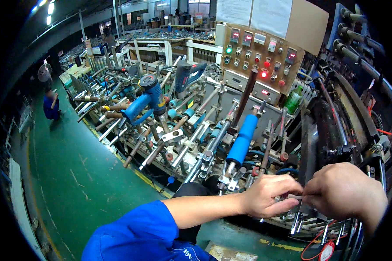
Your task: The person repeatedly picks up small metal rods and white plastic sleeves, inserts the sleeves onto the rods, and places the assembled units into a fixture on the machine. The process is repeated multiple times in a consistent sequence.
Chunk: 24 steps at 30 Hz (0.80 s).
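Going off the head view: looking down at a small pale piece [295, 197] caught between the left hand [263, 198] and the right hand [342, 189], low and right of centre. Too tiny and too covered up to say what kind of thing. Looks pinched between thumb and fingers on the left, and apparently gripped at the other end by curled fingers on the right, fingertips mostly out of sight there, so can't tell how firmly. Worth noting the line-up, as probably key for any move: lying crosswise, long axis running roughly side to side from one set of fingertips to the other, touching both, so no nearer to either. Held up in front of the dark machine frame [308, 148], not visibly resting on anything. Up and to the left, seeing a blue roller [244, 138] set at a slant, lower end leaning left. Further back, got a control panel [252, 71] with red and green lights on, a green bottle [294, 100] near the right edge of that, and a blue power tool [149, 93] off left among metal rods [153, 154].
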Each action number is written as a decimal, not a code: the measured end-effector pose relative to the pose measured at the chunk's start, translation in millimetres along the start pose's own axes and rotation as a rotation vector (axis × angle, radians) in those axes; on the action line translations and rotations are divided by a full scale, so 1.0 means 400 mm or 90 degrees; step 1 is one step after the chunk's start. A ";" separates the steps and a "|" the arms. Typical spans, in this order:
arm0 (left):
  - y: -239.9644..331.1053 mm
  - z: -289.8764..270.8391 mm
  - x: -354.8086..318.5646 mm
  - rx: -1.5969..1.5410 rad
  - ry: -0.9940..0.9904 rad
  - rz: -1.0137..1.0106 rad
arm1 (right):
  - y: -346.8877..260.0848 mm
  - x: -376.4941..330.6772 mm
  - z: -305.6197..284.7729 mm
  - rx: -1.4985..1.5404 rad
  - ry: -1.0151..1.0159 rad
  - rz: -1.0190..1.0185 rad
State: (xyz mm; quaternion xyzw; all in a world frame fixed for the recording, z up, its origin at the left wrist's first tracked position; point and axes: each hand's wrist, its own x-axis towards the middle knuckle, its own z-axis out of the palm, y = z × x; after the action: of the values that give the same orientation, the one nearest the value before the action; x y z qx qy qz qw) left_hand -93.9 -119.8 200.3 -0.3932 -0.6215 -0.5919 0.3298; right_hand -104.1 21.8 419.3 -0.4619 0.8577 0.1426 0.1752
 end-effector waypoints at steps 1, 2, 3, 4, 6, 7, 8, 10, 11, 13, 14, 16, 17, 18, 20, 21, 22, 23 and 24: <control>-0.001 0.007 -0.007 -0.008 0.003 -0.005 | 0.004 -0.006 0.009 -0.007 0.006 0.004; -0.014 0.011 -0.010 -0.019 0.002 -0.007 | 0.006 -0.011 0.012 -0.013 0.012 0.007; 0.005 0.005 0.000 -0.075 -0.013 -0.093 | -0.006 -0.009 -0.008 -0.029 -0.013 0.024; 0.005 0.002 0.000 -0.059 -0.013 -0.058 | -0.003 -0.002 -0.001 -0.030 -0.024 0.024; 0.000 0.007 -0.013 -0.014 -0.015 -0.011 | -0.006 0.002 0.010 -0.012 -0.018 0.013; -0.002 0.016 -0.021 0.014 -0.015 0.010 | -0.012 -0.007 0.010 0.002 0.004 0.007; -0.005 0.021 -0.030 0.025 -0.033 -0.004 | -0.016 -0.010 0.002 0.019 -0.018 0.010; 0.002 0.016 -0.026 0.065 -0.021 0.011 | 0.001 -0.010 0.010 0.008 -0.042 0.018; -0.006 0.016 -0.022 0.062 -0.006 0.021 | 0.002 -0.007 -0.002 0.000 -0.060 0.034; 0.009 -0.001 0.035 0.124 0.039 0.053 | 0.024 -0.022 -0.010 0.029 -0.029 0.076; 0.027 -0.029 0.045 0.052 0.046 -0.050 | 0.038 -0.027 -0.010 0.024 -0.001 0.074; 0.095 -0.106 0.121 -0.003 0.076 -0.129 | 0.057 -0.034 0.000 0.004 0.005 0.109; 0.096 -0.124 0.132 0.008 0.094 -0.115 | 0.071 -0.029 0.005 -0.025 -0.016 0.135; 0.149 -0.201 0.125 0.057 0.139 -0.093 | 0.026 0.001 -0.026 -0.040 -0.024 0.131; 0.154 -0.245 0.112 0.113 0.179 -0.073 | 0.036 -0.002 -0.025 -0.046 -0.038 0.154; 0.147 -0.257 0.115 0.140 0.185 -0.063 | 0.055 -0.015 -0.015 -0.055 -0.041 0.169; 0.148 -0.280 0.113 0.175 0.199 -0.058 | 0.060 -0.022 -0.012 -0.065 -0.039 0.178; 0.147 -0.308 0.116 0.215 0.211 -0.055 | 0.067 -0.026 -0.010 -0.076 -0.038 0.185; 0.133 -0.334 0.119 0.251 0.222 -0.061 | 0.072 -0.027 -0.009 -0.071 -0.035 0.190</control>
State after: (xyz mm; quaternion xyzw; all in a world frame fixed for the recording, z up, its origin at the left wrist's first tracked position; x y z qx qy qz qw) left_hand -77.0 -248.6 278.4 -0.1837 -0.6768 -0.5328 0.4737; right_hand -123.6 43.7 429.5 -0.3344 0.9022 0.2273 0.1498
